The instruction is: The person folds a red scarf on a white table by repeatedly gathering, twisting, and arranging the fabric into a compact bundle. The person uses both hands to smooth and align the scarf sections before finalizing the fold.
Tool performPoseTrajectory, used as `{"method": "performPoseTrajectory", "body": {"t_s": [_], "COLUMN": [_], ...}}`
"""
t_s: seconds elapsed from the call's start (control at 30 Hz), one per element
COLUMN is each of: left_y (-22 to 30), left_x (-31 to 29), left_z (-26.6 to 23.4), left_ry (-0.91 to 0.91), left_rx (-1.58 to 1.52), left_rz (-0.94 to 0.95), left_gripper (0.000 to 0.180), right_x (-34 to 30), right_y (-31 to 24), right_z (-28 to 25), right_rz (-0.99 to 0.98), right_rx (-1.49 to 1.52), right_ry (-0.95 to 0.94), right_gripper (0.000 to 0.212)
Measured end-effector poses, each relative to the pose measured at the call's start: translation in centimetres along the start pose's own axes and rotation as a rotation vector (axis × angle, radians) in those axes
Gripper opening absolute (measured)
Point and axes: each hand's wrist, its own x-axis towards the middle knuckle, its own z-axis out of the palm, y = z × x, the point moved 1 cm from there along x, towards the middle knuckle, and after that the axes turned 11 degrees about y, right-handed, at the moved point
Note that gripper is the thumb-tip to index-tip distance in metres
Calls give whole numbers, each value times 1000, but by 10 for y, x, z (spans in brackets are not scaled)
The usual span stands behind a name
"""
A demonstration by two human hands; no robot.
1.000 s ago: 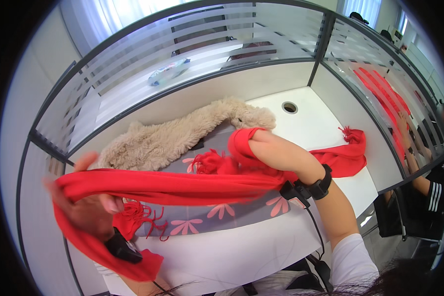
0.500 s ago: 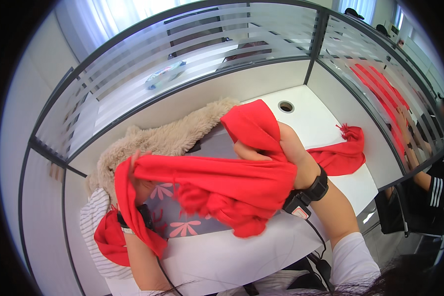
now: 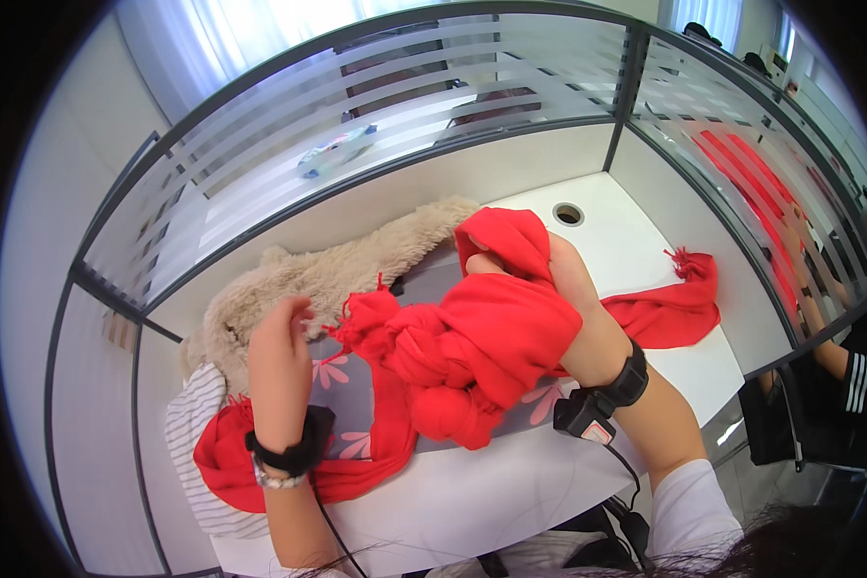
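Note:
A red scarf with a fringed end is bunched in a thick knot over the middle of the desk. My right hand is closed on it, with a loop of the cloth draped over the fingers and partly hiding them. My left hand is raised to the left of the knot, apart from it, its fingers loosely bent and nothing in them. One red length hangs from the knot and runs left beneath my left wrist. Another fringed red end lies on the right side of the desk.
Beige fluffy fabric lies along the back panel. Striped white cloth is at the left edge, and a grey mat with pink flowers lies under the scarf. Glazed partitions enclose the desk. Beyond the right one, another person handles red cloth.
My left hand has let go of the stretched red length, which has dropped toward the desk. The knotted bundle and fringe now show more fully. My right hand keeps its hold.

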Motion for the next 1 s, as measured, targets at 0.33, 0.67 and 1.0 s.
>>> {"method": "performPoseTrajectory", "body": {"t_s": [0.33,0.67,1.0], "left_y": [130,105,80], "left_x": [-32,-31,-5], "left_z": [-24,-1,-13], "left_ry": [42,53,176], "left_rx": [-49,105,176], "left_rz": [528,455,699], "left_gripper": [39,26,18], "right_x": [-14,-28,-44], "right_y": [25,49,-7], "right_z": [17,27,45], "right_rz": [-382,-630,-433], "right_rx": [-262,-705,-361], "right_ry": [276,392,189], "right_gripper": [32,29,54]}}
